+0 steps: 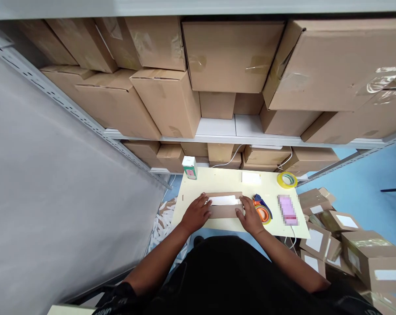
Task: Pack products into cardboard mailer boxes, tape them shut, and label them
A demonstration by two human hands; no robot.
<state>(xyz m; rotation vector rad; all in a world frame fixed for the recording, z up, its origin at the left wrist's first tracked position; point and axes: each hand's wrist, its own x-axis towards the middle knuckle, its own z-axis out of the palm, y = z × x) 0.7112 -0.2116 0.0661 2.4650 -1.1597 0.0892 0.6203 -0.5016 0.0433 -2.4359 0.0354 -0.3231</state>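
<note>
A small flat cardboard box (224,212) lies on the pale table, with a white paper strip (221,200) along its upper side. Shiny clear tape shows near both ends of that strip. My left hand (197,213) grips the box's left end, its fingers over the edge. At the opposite end, my right hand (251,217) holds the box between thumb and fingers. Just right of that hand sits an orange and blue tape dispenser (262,210). How far the fingers reach under the box is hidden.
On the table (189,190) are a green-and-white carton (190,168), a white pad (250,178), a yellow tape roll (287,180) and a pink blurred-out item (287,210). Shelves of cardboard boxes (232,57) rise behind. More boxes (375,258) pile up at right; paper strips (163,225) litter the left floor.
</note>
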